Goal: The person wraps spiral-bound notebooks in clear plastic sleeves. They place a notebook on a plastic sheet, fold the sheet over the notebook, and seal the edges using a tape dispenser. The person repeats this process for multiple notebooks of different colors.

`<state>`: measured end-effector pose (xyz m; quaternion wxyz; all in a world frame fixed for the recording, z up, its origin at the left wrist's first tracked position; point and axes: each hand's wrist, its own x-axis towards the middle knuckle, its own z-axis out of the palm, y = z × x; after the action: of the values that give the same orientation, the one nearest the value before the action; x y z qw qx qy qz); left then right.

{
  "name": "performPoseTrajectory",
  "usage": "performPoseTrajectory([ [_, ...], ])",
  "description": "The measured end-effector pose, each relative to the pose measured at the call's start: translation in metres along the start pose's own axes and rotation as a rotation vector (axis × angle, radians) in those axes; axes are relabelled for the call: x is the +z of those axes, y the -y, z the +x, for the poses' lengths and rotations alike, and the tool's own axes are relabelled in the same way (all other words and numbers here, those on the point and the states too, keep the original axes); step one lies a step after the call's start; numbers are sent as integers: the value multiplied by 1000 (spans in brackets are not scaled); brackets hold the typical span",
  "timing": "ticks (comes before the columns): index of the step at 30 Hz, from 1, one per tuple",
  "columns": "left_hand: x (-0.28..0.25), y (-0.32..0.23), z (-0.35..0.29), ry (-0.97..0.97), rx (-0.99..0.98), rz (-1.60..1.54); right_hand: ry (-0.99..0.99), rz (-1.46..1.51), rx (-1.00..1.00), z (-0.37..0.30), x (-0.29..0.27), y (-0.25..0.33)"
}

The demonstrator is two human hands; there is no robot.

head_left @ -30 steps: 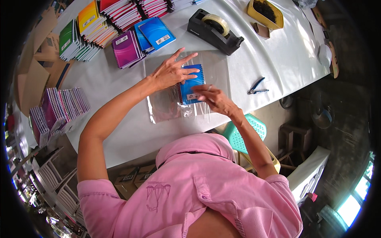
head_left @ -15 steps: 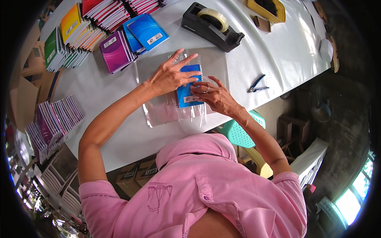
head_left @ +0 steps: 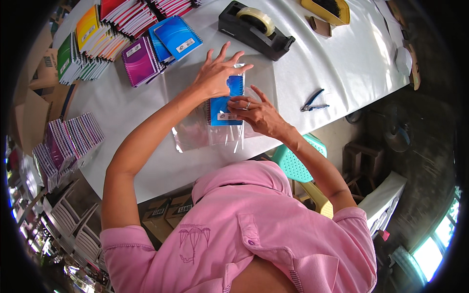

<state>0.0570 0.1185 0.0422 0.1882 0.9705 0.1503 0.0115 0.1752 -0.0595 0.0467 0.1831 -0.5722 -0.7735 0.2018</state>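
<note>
A small blue spiral notebook [head_left: 219, 107] lies on clear plastic film [head_left: 190, 139], with film standing out past its top and bottom edges. My left hand [head_left: 215, 80] is over the notebook's upper left part, its fingers stretched out and spread. The left thumb is bent in toward the cover and partly hidden. My right hand [head_left: 261, 116], with a ring on one finger, is at the notebook's right side. Its index finger is lifted, while the other fingers are bent together on the film over the cover.
A black tape dispenser [head_left: 256, 31] stands beyond my hands. Blue-handled cutters [head_left: 314, 101] lie to the right. Notebooks in purple [head_left: 139, 61], blue [head_left: 178, 36], yellow [head_left: 89, 29] and green [head_left: 65, 61] are stacked back left, wrapped ones [head_left: 73, 141] nearer. A yellow tray [head_left: 344, 17] sits far right.
My left hand has turned and risen slightly, its fingers reaching over the notebook's top. The right hand has stayed near the right edge. The whole view has shifted slightly.
</note>
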Motion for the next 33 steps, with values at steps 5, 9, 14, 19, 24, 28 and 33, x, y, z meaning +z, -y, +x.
performPoseTrajectory([
  [5, 14, -11, 24, 53, 13, 116, -82, -73, -1, -10, 8, 24],
  [9, 8, -16, 37, 208, 39, 178, 58, -16, -63, -32, 14, 46],
  [14, -1, -21, 44, 342, 62, 177, 172, 494, -132, -60, -26, -23],
  [19, -11, -23, 56, 480, 40, 151, -5, 402, -32, 14, -75, -31],
  [24, -4, -18, 53, 400, 71, 192, 482, 213, 52, 15, -21, -1],
  [28, 5, -3, 37, 327, 68, 168, 1020, 638, 333, -7, -79, -42],
  [33, -10, -21, 51, 374, 40, 149, -344, 209, 303, 19, -127, -190],
])
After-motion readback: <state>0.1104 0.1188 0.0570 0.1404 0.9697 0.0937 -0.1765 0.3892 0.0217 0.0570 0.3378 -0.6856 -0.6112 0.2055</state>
